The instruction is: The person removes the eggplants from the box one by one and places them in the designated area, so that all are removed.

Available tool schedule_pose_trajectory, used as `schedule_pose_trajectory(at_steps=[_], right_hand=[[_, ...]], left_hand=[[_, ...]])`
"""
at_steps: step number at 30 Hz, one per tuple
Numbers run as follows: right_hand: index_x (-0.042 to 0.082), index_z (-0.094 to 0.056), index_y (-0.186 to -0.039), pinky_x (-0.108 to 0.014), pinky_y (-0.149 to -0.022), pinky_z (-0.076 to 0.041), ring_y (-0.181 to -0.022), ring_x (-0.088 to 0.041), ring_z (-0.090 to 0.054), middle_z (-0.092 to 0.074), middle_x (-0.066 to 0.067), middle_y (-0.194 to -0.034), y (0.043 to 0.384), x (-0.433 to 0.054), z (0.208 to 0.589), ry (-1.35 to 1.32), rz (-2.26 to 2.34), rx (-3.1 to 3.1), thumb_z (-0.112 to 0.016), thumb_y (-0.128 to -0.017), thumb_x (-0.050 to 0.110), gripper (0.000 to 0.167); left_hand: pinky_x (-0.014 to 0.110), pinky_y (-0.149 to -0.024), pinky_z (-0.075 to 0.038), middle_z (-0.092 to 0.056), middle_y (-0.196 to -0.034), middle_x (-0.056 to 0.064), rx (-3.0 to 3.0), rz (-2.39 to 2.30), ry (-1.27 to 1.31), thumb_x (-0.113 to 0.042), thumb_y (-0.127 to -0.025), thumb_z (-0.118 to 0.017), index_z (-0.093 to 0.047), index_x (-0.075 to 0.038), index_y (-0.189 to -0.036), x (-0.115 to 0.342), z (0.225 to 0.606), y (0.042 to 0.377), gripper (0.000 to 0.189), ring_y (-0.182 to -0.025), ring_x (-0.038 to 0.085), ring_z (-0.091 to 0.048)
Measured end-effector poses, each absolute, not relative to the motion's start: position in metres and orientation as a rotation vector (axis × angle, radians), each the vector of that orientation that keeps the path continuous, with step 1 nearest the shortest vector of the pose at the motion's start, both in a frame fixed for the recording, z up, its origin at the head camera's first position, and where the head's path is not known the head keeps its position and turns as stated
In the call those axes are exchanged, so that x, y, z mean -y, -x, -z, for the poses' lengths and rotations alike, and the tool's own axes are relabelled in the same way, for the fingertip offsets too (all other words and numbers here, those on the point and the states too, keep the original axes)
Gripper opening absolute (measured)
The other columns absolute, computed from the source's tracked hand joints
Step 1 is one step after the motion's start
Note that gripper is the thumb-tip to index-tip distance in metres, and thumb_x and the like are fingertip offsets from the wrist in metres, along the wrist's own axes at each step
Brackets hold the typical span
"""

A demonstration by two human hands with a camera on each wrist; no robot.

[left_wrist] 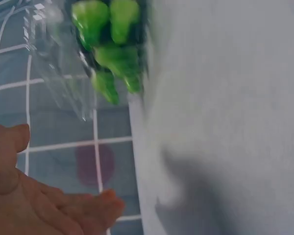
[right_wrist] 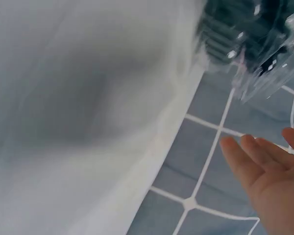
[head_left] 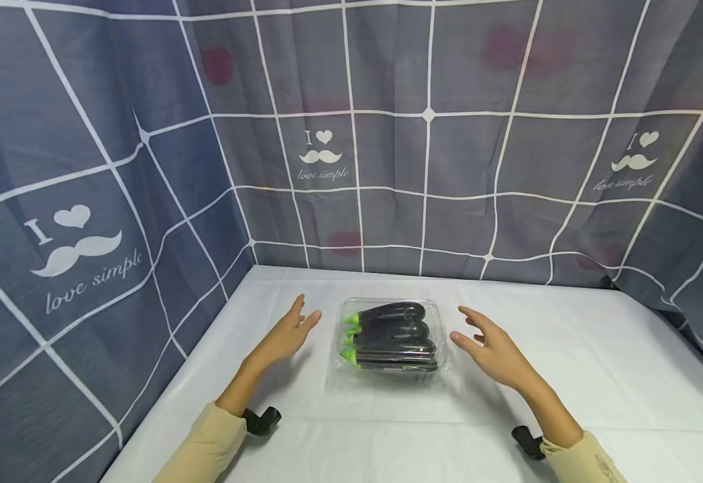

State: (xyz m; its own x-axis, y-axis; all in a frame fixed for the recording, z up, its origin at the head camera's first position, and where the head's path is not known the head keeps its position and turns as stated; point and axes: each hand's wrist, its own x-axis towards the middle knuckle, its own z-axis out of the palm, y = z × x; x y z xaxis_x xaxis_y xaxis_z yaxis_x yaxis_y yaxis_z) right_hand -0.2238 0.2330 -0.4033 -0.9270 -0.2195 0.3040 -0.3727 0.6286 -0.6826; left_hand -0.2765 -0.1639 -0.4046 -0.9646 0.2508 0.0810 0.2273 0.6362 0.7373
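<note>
A clear plastic box (head_left: pixel 442 359) sits on the white table, holding several dark eggplants (head_left: pixel 390 333) with bright green stem ends pointing left. My left hand (head_left: pixel 285 333) is held to the left of the box, apart from it, fingers extended and holding nothing. On the other side, my right hand (head_left: pixel 493 349) hovers with loosely bent fingers, also apart from the box. The left wrist view shows the green stem ends (left_wrist: pixel 112 54) through the clear plastic, blurred. In the right wrist view, the dark ends of the eggplants (right_wrist: pixel 245 29) show behind shiny plastic.
The white tablecloth (head_left: pixel 375 443) spreads around the box on all sides. A dark grid-patterned curtain (head_left: pixel 388 154) with printed white moustaches and lettering hangs behind the table and along both sides. Black wrist devices (head_left: pixel 262 421) are worn on both forearms.
</note>
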Motion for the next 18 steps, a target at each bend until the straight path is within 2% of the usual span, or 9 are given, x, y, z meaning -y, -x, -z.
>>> schedule_pose_trajectory(at_steps=[4,7,10,14,18], right_hand=[[0.002,-0.027,-0.154,-0.060,-0.104,-0.035,-0.138,-0.048,-0.031,-0.024,-0.025,-0.157,0.213,-0.226,0.402,-0.532,-1.300,2.686,-0.059,-0.100,0.037,0.072],[0.003,-0.019,-0.156,-0.062,-0.105,-0.032,-0.139,-0.052,-0.025,-0.011,-0.027,-0.160,0.205,-0.222,0.406,-0.573,-1.336,2.712,-0.061,-0.098,0.037,0.079],[0.008,-0.013,-0.158,-0.065,-0.105,-0.030,-0.137,-0.055,-0.026,-0.003,-0.025,-0.161,0.199,-0.219,0.410,-0.569,-1.411,2.737,-0.064,-0.096,0.038,0.086],[0.013,-0.009,-0.159,-0.064,-0.106,-0.028,-0.137,-0.055,-0.027,-0.006,-0.020,-0.162,0.196,-0.214,0.414,-0.562,-1.583,2.730,-0.069,-0.093,0.036,0.092],[0.006,-0.008,-0.158,-0.061,-0.109,-0.025,-0.143,-0.047,-0.019,-0.012,-0.023,-0.160,0.196,-0.209,0.416,-0.644,-1.700,2.670,-0.072,-0.091,0.028,0.096]], left_hand=[[0.055,-0.105,-0.036,-0.022,-0.157,0.027,-2.690,-1.385,-0.457,-0.046,-0.105,-0.043,-0.004,0.005,-0.156,0.156,0.401,0.263,0.082,-0.133,0.041,-0.043],[0.052,-0.103,-0.040,-0.022,-0.159,0.022,-2.620,-1.419,-0.464,-0.046,-0.103,-0.047,-0.004,0.001,-0.157,0.150,0.401,0.253,0.083,-0.135,0.037,-0.042],[0.052,-0.103,-0.040,-0.021,-0.161,0.017,-2.559,-1.448,-0.484,-0.044,-0.101,-0.054,-0.005,-0.002,-0.158,0.144,0.402,0.246,0.087,-0.139,0.035,-0.037],[0.055,-0.105,-0.037,-0.015,-0.163,0.013,-2.475,-1.461,-0.510,-0.046,-0.095,-0.063,-0.003,-0.006,-0.159,0.139,0.404,0.237,0.096,-0.140,0.037,-0.034],[0.055,-0.100,-0.042,-0.010,-0.163,0.017,-2.373,-1.479,-0.553,-0.043,-0.092,-0.068,0.001,-0.007,-0.159,0.135,0.407,0.231,0.103,-0.136,0.046,-0.037]])
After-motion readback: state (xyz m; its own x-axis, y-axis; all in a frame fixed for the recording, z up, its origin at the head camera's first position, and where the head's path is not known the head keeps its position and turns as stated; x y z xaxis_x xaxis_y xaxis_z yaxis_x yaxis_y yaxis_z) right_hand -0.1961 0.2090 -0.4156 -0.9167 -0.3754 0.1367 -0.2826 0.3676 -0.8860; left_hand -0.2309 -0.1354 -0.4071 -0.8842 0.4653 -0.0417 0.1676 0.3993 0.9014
